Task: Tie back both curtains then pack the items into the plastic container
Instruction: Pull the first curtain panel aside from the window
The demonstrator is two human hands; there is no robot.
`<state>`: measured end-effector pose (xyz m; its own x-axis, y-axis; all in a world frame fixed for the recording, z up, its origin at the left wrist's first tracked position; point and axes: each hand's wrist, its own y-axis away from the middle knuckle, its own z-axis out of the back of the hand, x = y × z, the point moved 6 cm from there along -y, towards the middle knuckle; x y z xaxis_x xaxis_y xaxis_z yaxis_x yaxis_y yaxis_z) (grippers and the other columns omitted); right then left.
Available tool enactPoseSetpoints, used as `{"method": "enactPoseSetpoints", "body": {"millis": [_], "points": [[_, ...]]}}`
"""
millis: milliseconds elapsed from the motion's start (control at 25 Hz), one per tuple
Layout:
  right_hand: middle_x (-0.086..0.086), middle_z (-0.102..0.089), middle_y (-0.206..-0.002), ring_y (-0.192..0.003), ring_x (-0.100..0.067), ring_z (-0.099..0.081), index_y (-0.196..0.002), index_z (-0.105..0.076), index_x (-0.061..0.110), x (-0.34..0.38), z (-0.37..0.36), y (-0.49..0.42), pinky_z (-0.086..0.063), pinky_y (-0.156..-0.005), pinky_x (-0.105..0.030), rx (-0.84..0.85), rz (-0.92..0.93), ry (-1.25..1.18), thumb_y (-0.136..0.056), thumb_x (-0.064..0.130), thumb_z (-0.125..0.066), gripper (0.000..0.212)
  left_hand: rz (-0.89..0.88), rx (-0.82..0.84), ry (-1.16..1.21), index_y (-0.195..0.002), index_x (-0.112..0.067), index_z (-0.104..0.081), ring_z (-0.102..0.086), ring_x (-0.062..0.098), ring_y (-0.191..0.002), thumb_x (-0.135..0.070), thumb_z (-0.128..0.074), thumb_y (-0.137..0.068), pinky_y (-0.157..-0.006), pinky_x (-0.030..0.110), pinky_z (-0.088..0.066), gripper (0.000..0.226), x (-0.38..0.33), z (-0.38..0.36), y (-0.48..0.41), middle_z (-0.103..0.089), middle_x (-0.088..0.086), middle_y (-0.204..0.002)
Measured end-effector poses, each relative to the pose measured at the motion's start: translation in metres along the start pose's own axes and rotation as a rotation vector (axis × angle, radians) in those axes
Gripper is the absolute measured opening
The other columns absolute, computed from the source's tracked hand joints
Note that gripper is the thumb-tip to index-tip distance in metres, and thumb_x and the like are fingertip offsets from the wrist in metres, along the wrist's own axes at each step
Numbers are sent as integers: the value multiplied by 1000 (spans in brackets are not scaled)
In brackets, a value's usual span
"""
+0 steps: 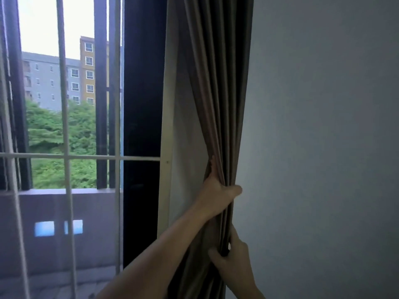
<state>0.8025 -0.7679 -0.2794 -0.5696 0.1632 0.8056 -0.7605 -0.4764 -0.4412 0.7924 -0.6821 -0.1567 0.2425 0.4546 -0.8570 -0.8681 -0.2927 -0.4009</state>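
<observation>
**A:** We're on the taupe curtain [218,83] now. It is bunched into tight vertical pleats and hangs between the cream window frame [167,126] and the grey wall [323,126].

**B:** And we've got both hands on it. The left hand [216,190] is the upper one, its arm reaching in from the lower left. We see its thumb wrapped across the front of the bundle toward the wall. The fingers [212,169] curl round the back, one just peeking out at the pleats' window side.

**A:** So that's a full grip round the gathered cloth. Below it is the right hand [232,257], rising from the bottom edge.

**B:** Its thumb sits on the window side of the folds and the index finger stretches up along the wall side. We call that a pinch on the lower pleats.

**A:** And its other fingers?

**B:** We can't tell, they're behind the fabric. There's a small dark patch between thumb and index, and we can't make out what it is.

**A:** To the left we see white grille bars [64,126] across the window. Beyond them are green trees [54,130] and a grey-and-yellow apartment block [86,67].
</observation>
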Motion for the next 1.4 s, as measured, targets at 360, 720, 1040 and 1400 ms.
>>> {"method": "enactPoseSetpoints", "body": {"millis": [360, 720, 1040, 1400], "points": [[16, -65, -97, -83, 3, -64, -140, -37, 23, 20, -32, 31, -52, -69, -13, 23, 116, -15, -80, 5, -60, 66, 11, -59, -11, -126, -19, -45, -59, 12, -87, -25, -60, -86, -72, 20, -46, 43, -3, 43, 54, -60, -5, -94], [16, -45, -139, -127, -3, -45, -143, -23, 35, 77, -35, 30, -44, -104, -38, 3, 362, -102, -69, 49, -76, 93, -97, -201, -27, -139, -31, -37, -56, 10, -113, -54, -50, -88, -99, 28, -42, 57, 18, 119, 90, -59, -6, -125], [3, -43, -138, -126, -2, -37, -140, -35, 15, 235, -20, -5, -32, -105, -17, -362, 715, 155, -89, 25, -61, 59, -202, -581, -418, -149, -18, -19, -56, 25, -116, -35, -48, -95, -89, 22, -38, 63, -57, 228, 83, -56, 6, -133], [-12, -58, -124, -105, -26, -60, -148, -5, 15, 211, -108, -21, -50, -89, -36, -126, 348, 403, -88, 15, -60, 82, -71, -386, -700, -127, 1, -38, -47, 11, -64, -13, -32, -101, -47, 19, -36, 31, -15, 242, 96, -53, 14, -93]]}}
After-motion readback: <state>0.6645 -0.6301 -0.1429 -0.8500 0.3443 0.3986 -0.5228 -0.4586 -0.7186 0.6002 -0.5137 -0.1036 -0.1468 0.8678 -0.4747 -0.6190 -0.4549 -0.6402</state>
